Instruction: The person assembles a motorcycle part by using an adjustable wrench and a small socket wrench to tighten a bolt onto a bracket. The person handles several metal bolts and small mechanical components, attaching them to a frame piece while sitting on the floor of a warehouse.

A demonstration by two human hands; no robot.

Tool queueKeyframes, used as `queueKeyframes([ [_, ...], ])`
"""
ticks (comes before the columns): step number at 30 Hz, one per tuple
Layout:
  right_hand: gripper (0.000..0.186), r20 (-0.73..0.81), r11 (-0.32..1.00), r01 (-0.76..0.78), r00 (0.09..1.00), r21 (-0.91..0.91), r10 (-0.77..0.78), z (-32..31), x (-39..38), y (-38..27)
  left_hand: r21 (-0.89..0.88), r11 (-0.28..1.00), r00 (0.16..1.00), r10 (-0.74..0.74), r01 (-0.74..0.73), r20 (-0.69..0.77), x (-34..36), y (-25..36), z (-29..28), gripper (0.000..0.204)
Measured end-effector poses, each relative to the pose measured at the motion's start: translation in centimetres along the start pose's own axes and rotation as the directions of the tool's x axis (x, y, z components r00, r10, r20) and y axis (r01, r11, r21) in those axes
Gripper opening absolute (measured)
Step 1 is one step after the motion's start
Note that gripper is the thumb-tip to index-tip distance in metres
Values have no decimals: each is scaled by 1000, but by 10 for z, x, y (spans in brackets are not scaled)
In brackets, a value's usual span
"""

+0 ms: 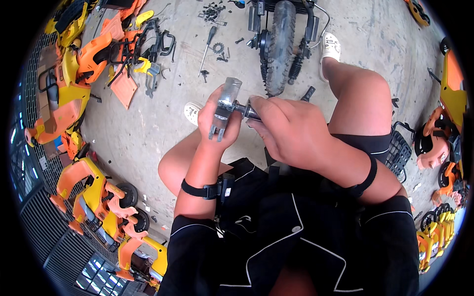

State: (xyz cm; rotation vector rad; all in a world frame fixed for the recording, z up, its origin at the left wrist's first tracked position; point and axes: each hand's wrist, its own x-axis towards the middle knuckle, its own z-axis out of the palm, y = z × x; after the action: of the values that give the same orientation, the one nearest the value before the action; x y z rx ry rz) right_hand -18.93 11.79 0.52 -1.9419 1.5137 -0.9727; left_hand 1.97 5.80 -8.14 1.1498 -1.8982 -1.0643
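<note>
My left hand (230, 132) is closed around a shiny grey metal part (225, 109). Its upper end is broad, and two short prongs stick out at the lower end. From its right side a short dark rod (240, 108) runs into my right hand (286, 123). The fingers of that hand are wrapped round a dark cylindrical piece (252, 112) at the rod's end; most of it is hidden, so I cannot tell its kind. Both hands are held above the floor, between my knees.
Ahead stands a vehicle's wheel with a knobby black tyre (282, 47). A screwdriver (208, 49), a small sprocket (218, 47) and loose bolts (212, 12) lie on the concrete. Orange and yellow body panels (94, 56) crowd the left; a black basket (399, 150) lies right.
</note>
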Motion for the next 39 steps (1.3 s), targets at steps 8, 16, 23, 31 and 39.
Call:
queueKeyframes([
  [8,31,686,68,-724,676,687,270,-12,15,20,94,987,991,129,-131,27,8,13,-6,51],
  [16,27,607,513,-643,749,569,265,-14,15,16,92,990,990,97,-106,103,10,19,-4,49],
  [23,23,138,940,-232,969,249,203,4,0,2,147,981,991,120,-126,54,6,15,3,51],
  [31,33,806,-246,-769,580,590,121,-18,16,16,-13,999,998,32,-31,55,1,16,-1,54],
  [39,36,699,188,-735,678,651,230,-10,9,14,7,999,993,44,-45,111,3,19,1,49],
])
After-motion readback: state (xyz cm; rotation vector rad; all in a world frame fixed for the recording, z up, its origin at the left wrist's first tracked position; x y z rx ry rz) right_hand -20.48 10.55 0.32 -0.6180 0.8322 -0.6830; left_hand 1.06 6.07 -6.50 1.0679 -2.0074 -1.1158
